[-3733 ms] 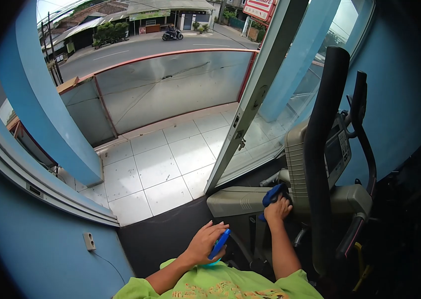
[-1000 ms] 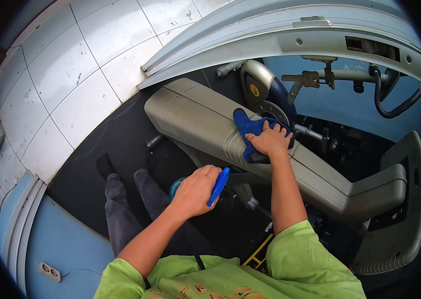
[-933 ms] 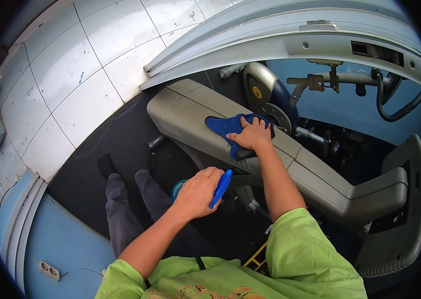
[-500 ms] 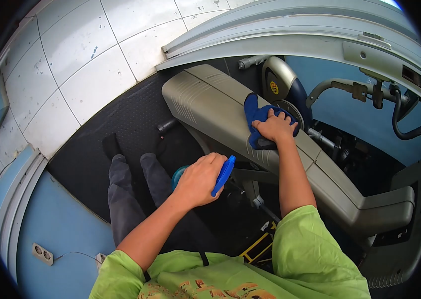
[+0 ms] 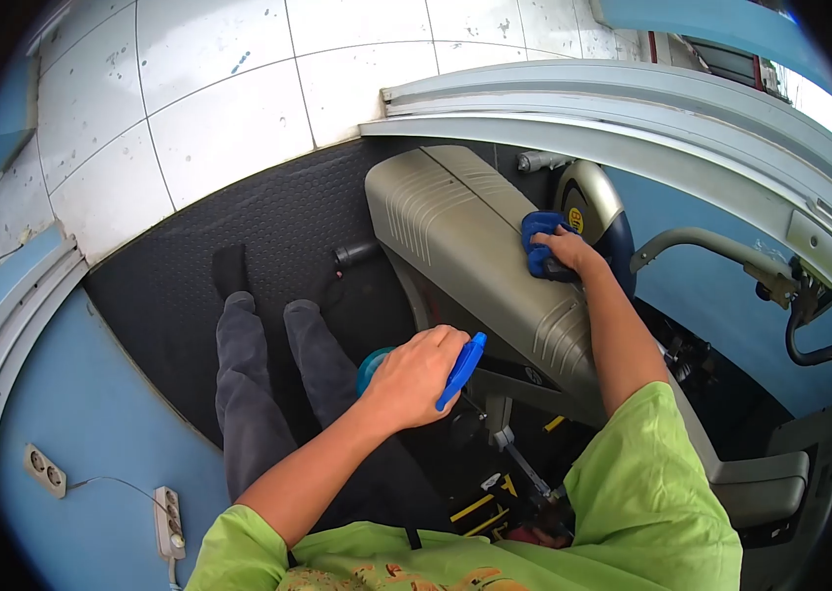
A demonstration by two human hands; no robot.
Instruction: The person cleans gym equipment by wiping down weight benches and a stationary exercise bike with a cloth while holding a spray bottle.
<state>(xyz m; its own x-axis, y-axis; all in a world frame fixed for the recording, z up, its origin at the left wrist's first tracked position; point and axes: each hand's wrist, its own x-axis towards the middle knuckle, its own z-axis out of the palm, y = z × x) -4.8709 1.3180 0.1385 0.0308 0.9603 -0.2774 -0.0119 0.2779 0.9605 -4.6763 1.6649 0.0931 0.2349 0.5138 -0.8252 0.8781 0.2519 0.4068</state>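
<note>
My left hand (image 5: 410,380) is wrapped round a spray bottle (image 5: 461,372). Its blue trigger head sticks out past my fingers, and a bit of teal body shows behind the hand. Bent over a bunched dark blue cloth (image 5: 540,236), my right hand (image 5: 568,248) presses it onto the long beige housing (image 5: 465,231) of an exercise machine. The cloth lies near the housing's far side, beside a rounded grey and navy part with a yellow badge (image 5: 576,220). The spray bottle is held apart from the housing, on its near side.
Handlebars (image 5: 706,241) curve out at the right, near a silver window or door track (image 5: 613,98). My feet and legs (image 5: 249,355) are on a black textured mat (image 5: 160,286). Power sockets (image 5: 168,522) with a cord are at the lower left, against blue.
My right hand has slid the cloth along the housing towards its far end, and the cloth is more bunched. The view has shifted; my left hand still grips the spray bottle.
</note>
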